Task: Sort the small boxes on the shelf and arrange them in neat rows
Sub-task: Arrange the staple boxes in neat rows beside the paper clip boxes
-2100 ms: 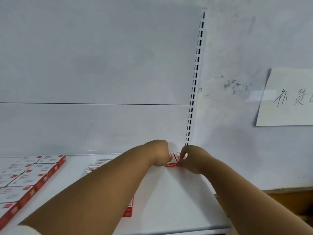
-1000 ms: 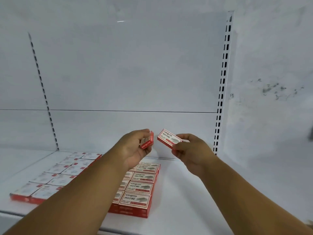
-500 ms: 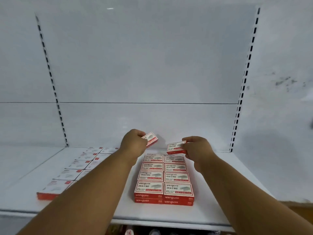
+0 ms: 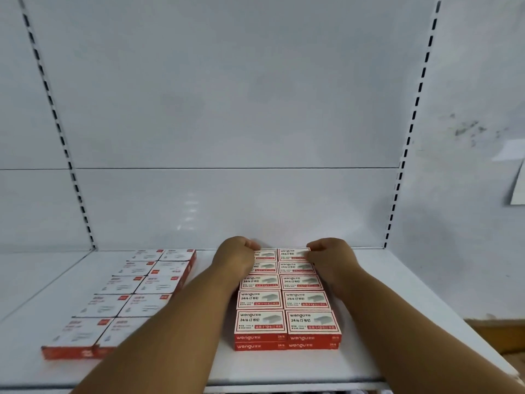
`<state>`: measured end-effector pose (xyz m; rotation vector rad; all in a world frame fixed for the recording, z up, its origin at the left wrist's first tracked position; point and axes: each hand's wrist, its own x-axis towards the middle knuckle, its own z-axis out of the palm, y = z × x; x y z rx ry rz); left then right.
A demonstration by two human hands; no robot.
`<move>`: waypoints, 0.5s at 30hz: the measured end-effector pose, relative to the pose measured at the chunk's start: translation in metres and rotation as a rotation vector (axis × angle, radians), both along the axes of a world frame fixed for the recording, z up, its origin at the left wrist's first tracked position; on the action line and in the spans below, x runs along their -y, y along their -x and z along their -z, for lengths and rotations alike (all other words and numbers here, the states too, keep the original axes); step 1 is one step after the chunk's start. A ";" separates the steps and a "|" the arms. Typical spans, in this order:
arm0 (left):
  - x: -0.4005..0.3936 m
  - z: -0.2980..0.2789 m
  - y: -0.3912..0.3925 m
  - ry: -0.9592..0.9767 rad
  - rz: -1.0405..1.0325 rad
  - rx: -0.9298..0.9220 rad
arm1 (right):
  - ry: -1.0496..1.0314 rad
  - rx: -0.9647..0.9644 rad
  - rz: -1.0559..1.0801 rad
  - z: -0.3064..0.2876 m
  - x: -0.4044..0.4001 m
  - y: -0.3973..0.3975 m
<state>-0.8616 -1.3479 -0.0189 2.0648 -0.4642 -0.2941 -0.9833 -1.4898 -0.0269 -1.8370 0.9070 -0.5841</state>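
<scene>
On the white shelf (image 4: 369, 322), both hands, left hand (image 4: 237, 258) and right hand (image 4: 331, 257), each pinch a small box at the far end of the red stack (image 4: 287, 302), whose rows run away from the person.

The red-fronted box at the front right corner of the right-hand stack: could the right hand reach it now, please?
Probably yes: the right hand is at the stack's back row, and nothing covers that red-fronted box.

Shop: slotted shelving (image 4: 409, 143), boxed staples (image 4: 284, 322).
</scene>
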 end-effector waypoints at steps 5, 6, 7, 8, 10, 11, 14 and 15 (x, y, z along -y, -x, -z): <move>-0.003 -0.004 0.004 -0.030 0.069 0.036 | 0.053 -0.037 -0.030 -0.004 -0.007 0.003; -0.005 -0.005 0.006 0.002 0.075 0.020 | 0.067 -0.044 -0.027 -0.006 -0.008 0.003; -0.007 -0.005 0.006 0.050 0.086 -0.006 | 0.058 -0.023 -0.023 -0.008 -0.008 0.001; -0.009 -0.005 0.006 0.113 0.092 -0.035 | 0.012 0.026 -0.013 -0.010 -0.008 -0.001; -0.014 -0.006 0.009 0.203 0.118 -0.087 | -0.187 0.120 -0.038 -0.018 -0.009 -0.006; -0.015 -0.005 0.010 0.200 0.151 -0.089 | -0.270 0.116 -0.067 -0.022 -0.011 -0.005; -0.013 -0.005 0.011 0.037 0.269 -0.018 | -0.229 0.020 -0.164 -0.020 -0.011 -0.005; -0.012 -0.005 0.012 -0.012 0.284 0.004 | -0.153 0.022 -0.181 -0.019 -0.012 -0.004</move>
